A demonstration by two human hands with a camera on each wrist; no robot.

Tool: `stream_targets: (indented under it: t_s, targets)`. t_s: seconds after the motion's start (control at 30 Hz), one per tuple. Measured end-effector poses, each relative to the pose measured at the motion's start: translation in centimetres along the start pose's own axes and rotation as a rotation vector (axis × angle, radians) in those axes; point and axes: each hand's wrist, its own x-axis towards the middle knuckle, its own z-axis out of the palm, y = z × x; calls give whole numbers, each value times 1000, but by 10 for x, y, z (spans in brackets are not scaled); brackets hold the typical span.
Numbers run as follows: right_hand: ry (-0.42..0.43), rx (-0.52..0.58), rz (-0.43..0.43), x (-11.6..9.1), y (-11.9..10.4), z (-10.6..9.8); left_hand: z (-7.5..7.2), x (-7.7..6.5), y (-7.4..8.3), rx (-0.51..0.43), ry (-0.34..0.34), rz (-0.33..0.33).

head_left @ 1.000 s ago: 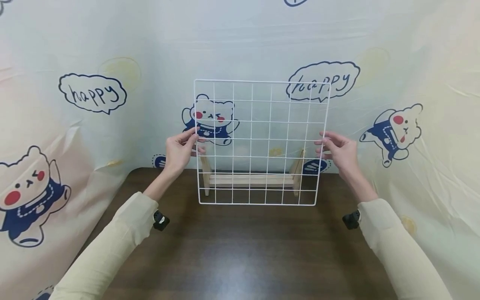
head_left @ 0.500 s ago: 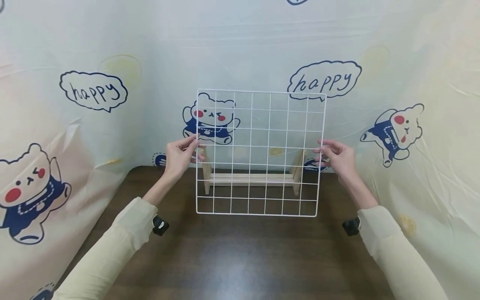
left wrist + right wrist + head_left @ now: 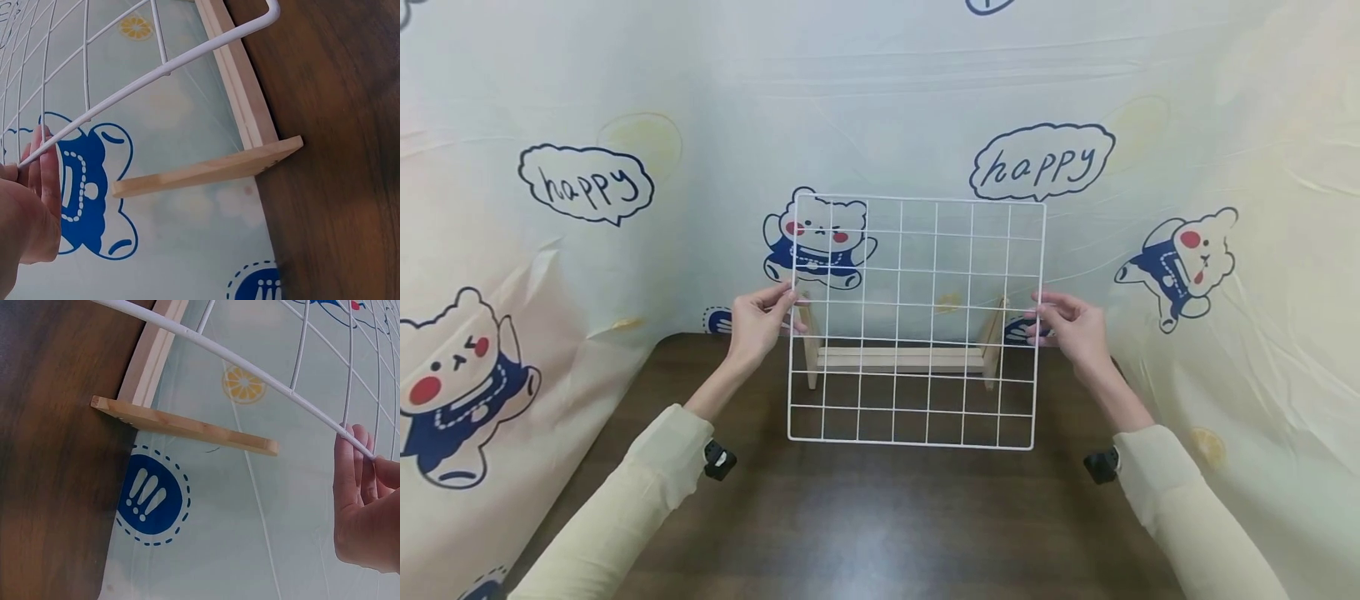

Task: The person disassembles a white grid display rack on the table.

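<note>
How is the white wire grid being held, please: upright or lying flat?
Roughly upright: the head view shows the grid face-on, left hand and right hand pinching its sides.

White wire grid (image 3: 932, 307) held upright before stand (image 3: 913, 362).

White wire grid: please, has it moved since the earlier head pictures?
Yes, downward in the head view. Judged against the wooden stand, the bottom edge of the white wire grid now appears farther below the stand's feet.
</note>
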Motion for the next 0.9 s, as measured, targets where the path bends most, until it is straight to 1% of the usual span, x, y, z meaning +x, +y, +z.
stream_targets:
  t_s: [0.1, 0.2, 0.37, 0.53, 0.73, 0.9]
  targets:
    - [5, -15, 28, -7, -6, 3, 1, -4, 2, 3, -8, -13]
    - [13, -26, 45, -9, -5, 3, 1, -7, 2, 7, -10, -25]
    - [19, -38, 38, -6, 11, -3, 2, -10, -2, -1, -2, -41]
    - [-5, -37, 30, -9, 18, -3, 1, -13, -7, -7, -20, -42]
    - [-14, -64, 56, -15, 25, -3, 1, -18, -12, 4, -44, -74]
    - [-16, -71, 74, -17, 31, -2, 1, -22, -21, -27, -36, -76]
